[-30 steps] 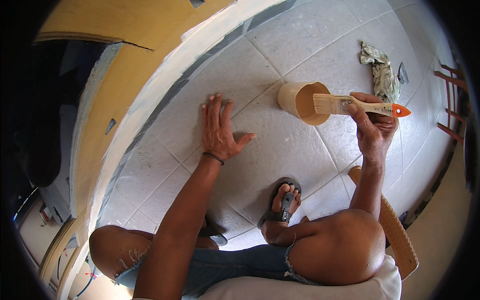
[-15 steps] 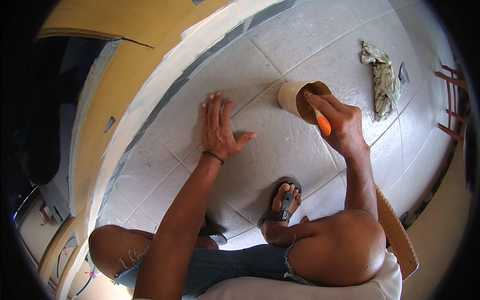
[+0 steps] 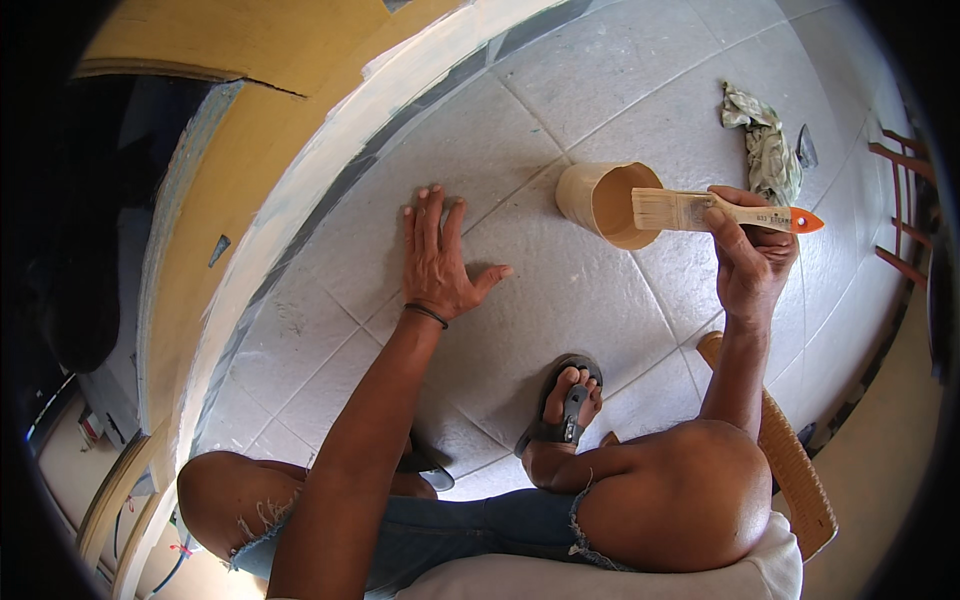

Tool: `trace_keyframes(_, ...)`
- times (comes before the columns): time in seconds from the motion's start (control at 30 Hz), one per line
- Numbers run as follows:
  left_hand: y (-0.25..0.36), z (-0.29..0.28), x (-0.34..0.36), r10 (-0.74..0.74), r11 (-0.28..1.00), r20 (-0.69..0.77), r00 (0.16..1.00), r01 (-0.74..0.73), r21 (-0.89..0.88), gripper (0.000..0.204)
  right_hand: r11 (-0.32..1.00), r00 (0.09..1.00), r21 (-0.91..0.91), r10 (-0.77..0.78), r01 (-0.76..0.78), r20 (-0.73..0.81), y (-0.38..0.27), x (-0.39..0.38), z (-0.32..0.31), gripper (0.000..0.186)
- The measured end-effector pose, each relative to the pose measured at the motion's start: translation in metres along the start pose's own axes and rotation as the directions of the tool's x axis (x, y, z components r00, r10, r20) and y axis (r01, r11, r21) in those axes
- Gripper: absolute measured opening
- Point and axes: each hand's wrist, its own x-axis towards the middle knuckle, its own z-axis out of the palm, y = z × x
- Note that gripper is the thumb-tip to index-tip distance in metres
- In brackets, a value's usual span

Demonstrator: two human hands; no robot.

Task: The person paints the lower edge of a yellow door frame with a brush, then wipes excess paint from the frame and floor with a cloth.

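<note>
My left hand (image 3: 436,262) lies palm down on the pale tiled floor (image 3: 530,300), fingers spread, a dark band on the wrist. My right hand (image 3: 750,258) holds a flat paintbrush (image 3: 668,208) sideways, its pale bristles pointing left and its handle tip orange. The bristles overlap the opening of a beige cylindrical container (image 3: 588,208) from this viewpoint; whether they touch it I cannot tell. The container stands on the tiles between and beyond my hands.
A crumpled pale cloth (image 3: 760,140) and a small grey metal piece (image 3: 805,148) lie beyond the brush. A yellow wall (image 3: 250,150) with a white-painted strip runs along the left. Reddish chair parts (image 3: 900,258) are at far right, a woven piece (image 3: 800,480) beside my right knee.
Half a second ago the brush was down inside the container; now it is lifted out and held level, as it was a second ago. My left hand stays in place.
</note>
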Motion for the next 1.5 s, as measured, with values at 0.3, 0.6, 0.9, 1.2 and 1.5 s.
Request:
trace_keyframes(0.3,-0.002,-0.005,-0.006,-0.010,0.999,-0.034,0.999,0.009,-0.049,0.112,0.757,0.818,-0.318,-0.489,0.570,0.304,0.012,-0.010,0.007,0.026)
trace_keyframes(0.6,0.007,-0.009,-0.001,0.002,0.999,-0.058,0.998,-0.005,-0.049,0.107,0.631,0.746,-0.398,-0.574,0.666,0.338,0.001,-0.017,0.030,0.027)
trace_keyframes(0.9,0.011,-0.012,-0.001,-0.006,1.000,-0.017,1.000,0.006,-0.009,0.106,0.962,0.968,-0.112,-0.250,0.249,0.009,0.037,-0.028,0.015,0.021)
trace_keyframes(1.2,0.013,-0.017,0.004,-0.027,1.000,0.029,0.999,0.027,-0.004,0.108,0.834,0.960,0.531,0.251,-0.150,-0.123,0.044,-0.018,0.008,0.020)
trace_keyframes(1.5,0.014,-0.019,0.003,-0.008,1.000,-0.002,1.000,0.008,0.004,0.104,0.252,0.930,0.943,0.346,-0.219,0.124,0.018,0.001,0.013,0.024)
